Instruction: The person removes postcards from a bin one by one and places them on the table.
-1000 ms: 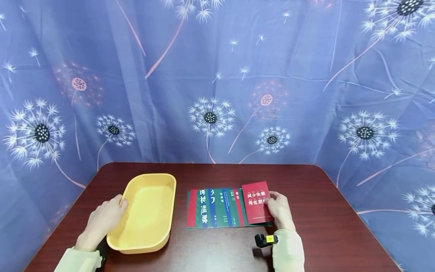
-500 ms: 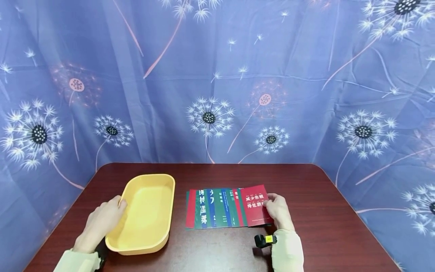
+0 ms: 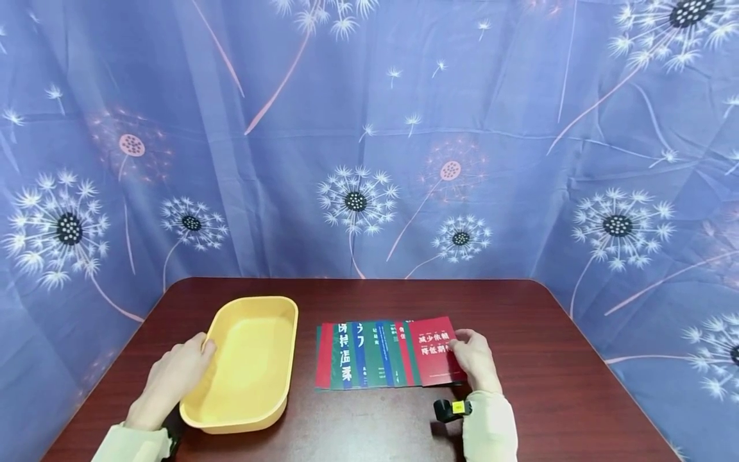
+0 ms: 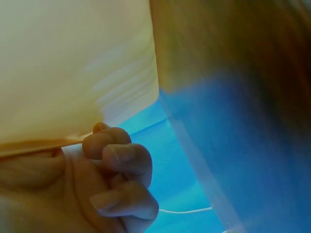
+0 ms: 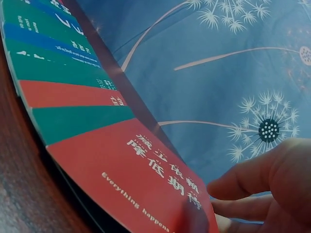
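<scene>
My left hand [image 3: 179,375] grips the left rim of a yellow plastic tub [image 3: 251,359]; in the left wrist view its fingers [image 4: 127,199] curl at the tub's edge. At the right end of a fanned row of overlapping cards lies a red card [image 3: 432,350] with white Chinese lettering. My right hand [image 3: 476,360] pinches that card at its right edge. The right wrist view shows the thumb and fingers [image 5: 245,182] at the edge of the red card [image 5: 126,165], with a dark gap under its near side. Green, blue and red cards [image 3: 369,359] stretch leftward, partly covered by one another.
The dark reddish-brown table [image 3: 358,423] has rounded far corners. Behind and beside it hangs a blue curtain [image 3: 288,160] with dandelion prints. The tub stands to the left of the card row, nothing visible inside it. A small black camera [image 3: 447,409] sits at my right wrist.
The red card has moved slightly nearer and lower onto the row's right end, uncovering a green strip beside it. My right hand still holds it; the left hand and tub stay put.
</scene>
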Available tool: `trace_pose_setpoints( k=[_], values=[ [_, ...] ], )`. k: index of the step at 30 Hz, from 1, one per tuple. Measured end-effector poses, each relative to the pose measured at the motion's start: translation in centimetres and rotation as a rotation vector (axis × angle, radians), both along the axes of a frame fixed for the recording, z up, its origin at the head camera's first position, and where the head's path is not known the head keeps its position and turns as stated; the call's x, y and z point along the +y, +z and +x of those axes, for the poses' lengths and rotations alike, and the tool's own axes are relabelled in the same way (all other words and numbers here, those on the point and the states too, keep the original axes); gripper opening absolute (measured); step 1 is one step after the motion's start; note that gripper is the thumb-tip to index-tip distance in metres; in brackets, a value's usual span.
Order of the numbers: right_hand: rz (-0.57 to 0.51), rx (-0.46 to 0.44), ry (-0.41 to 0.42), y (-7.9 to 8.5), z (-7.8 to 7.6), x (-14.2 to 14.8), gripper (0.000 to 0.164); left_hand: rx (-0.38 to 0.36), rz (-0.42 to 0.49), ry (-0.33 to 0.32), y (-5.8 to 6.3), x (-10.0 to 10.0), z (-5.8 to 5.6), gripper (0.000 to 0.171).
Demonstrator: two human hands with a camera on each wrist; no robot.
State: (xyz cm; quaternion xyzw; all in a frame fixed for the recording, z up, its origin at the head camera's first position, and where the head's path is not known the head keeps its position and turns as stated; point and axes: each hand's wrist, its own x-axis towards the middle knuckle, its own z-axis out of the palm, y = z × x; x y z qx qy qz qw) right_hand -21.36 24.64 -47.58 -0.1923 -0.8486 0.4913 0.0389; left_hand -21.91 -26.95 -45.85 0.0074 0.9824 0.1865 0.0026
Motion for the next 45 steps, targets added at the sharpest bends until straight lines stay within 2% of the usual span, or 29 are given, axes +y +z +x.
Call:
trace_pose_setpoints(
  k=[19, 30, 36, 45],
  values=[
    [-0.027, 0.017, -0.031, 0.7, 0.0, 0.0, 0.039, 0.013, 0.016, 0.003, -0.1, 0.0, 0.0, 0.037],
    [0.010, 0.012, -0.019, 1.2, 0.4, 0.0, 0.042, 0.003, 0.016, 0.001, -0.2, 0.0, 0.1, 0.037],
    [0.024, 0.024, 0.003, 1.6, 0.2, -0.3, 0.043, -0.015, 0.029, 0.032, 0.0, -0.3, 0.2, 0.042],
    [0.023, 0.038, 0.029, 1.3, 0.5, -0.2, 0.043, 0.018, 0.063, 0.029, -0.1, 0.0, 0.3, 0.038]
  ],
)
